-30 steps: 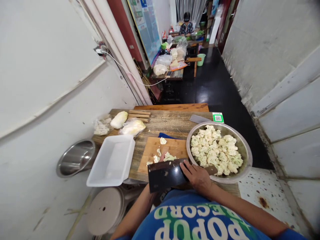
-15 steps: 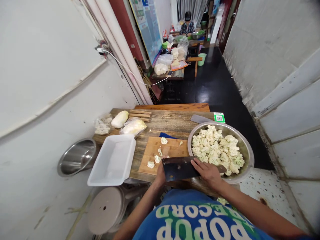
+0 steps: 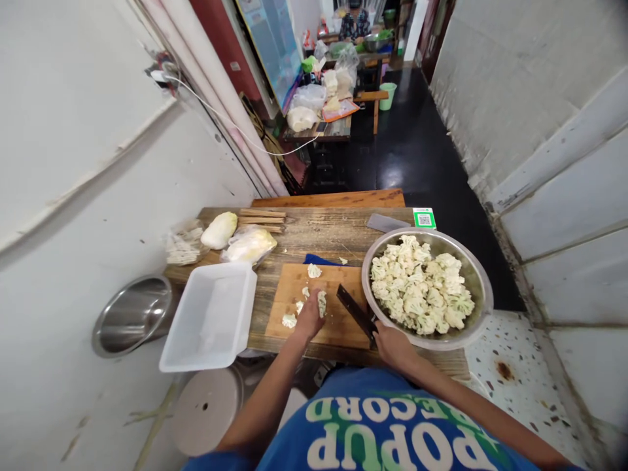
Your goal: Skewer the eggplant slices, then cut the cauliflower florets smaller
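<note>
My left hand point(image 3: 309, 318) is over the wooden cutting board point(image 3: 338, 278), its fingers closed on a cauliflower floret point(image 3: 322, 304). Several small cauliflower pieces point(image 3: 289, 320) lie on the board beside and beyond that hand. In my right hand point(image 3: 392, 341) is a dark cleaver point(image 3: 356, 309), gripped near its handle, with the blade seen nearly edge-on above the board's right part. A large steel bowl point(image 3: 485, 297) heaped with cauliflower florets point(image 3: 422, 284) stands just right of the board.
Left of the board sits a white plastic tub point(image 3: 203, 320), with a steel pot point(image 3: 130, 320) beyond it. Chinese cabbages point(image 3: 220, 230) and wooden sticks point(image 3: 262, 219) lie at the back left. A second blade point(image 3: 387, 222) rests behind the bowl. A person point(image 3: 354, 25) sits far off.
The cleaver has turned from broad side up to nearly edge-on, moving off my left hand. My left hand now shows on the board with a floret. The view has shifted slightly.
</note>
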The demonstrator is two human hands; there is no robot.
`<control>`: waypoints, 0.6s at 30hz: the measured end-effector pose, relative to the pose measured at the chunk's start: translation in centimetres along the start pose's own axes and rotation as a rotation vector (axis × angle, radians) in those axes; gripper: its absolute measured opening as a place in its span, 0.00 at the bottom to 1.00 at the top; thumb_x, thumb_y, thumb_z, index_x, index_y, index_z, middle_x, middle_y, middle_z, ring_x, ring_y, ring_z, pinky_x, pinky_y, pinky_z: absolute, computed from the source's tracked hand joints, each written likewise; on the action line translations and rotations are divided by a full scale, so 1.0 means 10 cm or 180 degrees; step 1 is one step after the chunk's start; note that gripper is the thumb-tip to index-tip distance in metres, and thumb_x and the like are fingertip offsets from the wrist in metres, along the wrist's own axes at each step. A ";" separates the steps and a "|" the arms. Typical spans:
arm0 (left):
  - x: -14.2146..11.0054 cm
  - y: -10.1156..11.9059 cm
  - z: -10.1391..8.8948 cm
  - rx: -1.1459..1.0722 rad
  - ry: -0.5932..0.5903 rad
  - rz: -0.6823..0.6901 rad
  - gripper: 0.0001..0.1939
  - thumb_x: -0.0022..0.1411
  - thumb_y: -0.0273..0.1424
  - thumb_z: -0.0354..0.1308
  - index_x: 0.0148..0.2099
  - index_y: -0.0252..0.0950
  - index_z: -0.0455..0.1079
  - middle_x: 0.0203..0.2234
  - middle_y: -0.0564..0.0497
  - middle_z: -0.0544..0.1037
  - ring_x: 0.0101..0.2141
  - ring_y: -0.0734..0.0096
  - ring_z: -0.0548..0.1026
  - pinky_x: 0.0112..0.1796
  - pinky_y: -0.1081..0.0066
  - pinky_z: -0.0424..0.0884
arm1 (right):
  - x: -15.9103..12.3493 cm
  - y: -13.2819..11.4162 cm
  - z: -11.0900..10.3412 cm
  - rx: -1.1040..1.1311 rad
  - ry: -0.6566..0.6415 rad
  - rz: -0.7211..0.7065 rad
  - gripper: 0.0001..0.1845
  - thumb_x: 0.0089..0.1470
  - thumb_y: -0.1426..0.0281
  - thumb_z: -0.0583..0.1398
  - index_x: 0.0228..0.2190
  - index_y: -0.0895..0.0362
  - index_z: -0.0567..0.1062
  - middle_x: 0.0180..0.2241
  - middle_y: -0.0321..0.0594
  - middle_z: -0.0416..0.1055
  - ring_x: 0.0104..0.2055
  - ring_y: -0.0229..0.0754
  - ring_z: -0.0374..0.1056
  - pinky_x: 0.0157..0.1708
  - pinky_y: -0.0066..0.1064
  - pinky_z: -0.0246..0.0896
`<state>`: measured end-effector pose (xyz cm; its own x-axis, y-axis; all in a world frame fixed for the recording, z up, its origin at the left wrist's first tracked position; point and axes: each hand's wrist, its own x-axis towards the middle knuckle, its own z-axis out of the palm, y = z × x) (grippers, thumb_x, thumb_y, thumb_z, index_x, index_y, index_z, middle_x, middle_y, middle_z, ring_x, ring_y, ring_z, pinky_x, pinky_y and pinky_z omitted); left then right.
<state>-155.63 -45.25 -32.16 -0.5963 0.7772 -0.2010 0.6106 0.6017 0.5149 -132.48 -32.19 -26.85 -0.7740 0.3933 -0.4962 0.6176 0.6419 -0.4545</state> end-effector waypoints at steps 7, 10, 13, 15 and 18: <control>0.09 -0.05 0.17 0.0176 0.0242 0.0506 0.36 0.46 0.19 0.57 0.59 0.35 0.56 0.54 0.40 0.65 0.56 0.57 0.63 0.56 0.59 0.60 | 0.02 0.07 0.26 -0.0098 0.0046 -0.0280 0.16 0.62 0.70 0.45 0.45 0.61 0.67 0.33 0.51 0.77 0.36 0.48 0.74 0.32 0.30 0.60; 0.13 -0.06 0.18 0.0109 0.0117 0.0388 0.35 0.48 0.20 0.57 0.60 0.35 0.56 0.54 0.40 0.67 0.55 0.58 0.65 0.55 0.59 0.61 | 0.04 0.11 0.31 0.0006 0.0085 -0.0354 0.16 0.63 0.70 0.44 0.46 0.61 0.66 0.34 0.50 0.77 0.35 0.47 0.74 0.32 0.29 0.61; 0.15 0.00 0.19 0.0053 0.0007 0.0147 0.32 0.49 0.21 0.58 0.57 0.36 0.60 0.49 0.42 0.72 0.50 0.59 0.70 0.51 0.61 0.64 | 0.08 0.11 0.32 0.0031 0.0041 -0.0429 0.16 0.63 0.70 0.44 0.46 0.62 0.66 0.33 0.51 0.77 0.35 0.48 0.74 0.31 0.31 0.62; 0.16 0.06 0.19 0.0044 -0.0056 0.0079 0.30 0.49 0.21 0.58 0.56 0.35 0.61 0.46 0.43 0.73 0.47 0.60 0.72 0.49 0.62 0.65 | 0.12 0.10 0.31 0.0003 -0.0038 -0.0430 0.16 0.62 0.71 0.45 0.45 0.63 0.66 0.33 0.52 0.77 0.35 0.50 0.74 0.31 0.33 0.63; 0.19 0.12 0.17 0.0061 -0.0137 0.0079 0.27 0.49 0.21 0.58 0.54 0.35 0.64 0.45 0.43 0.74 0.46 0.60 0.72 0.48 0.62 0.66 | 0.18 0.06 0.28 -0.0007 -0.0150 -0.0364 0.15 0.60 0.73 0.47 0.45 0.64 0.67 0.34 0.54 0.76 0.37 0.51 0.74 0.33 0.34 0.63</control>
<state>-155.09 -42.73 -33.33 -0.5582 0.7988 -0.2243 0.6349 0.5853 0.5043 -133.15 -32.97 -30.10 -0.8318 0.2861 -0.4756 0.5254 0.6823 -0.5084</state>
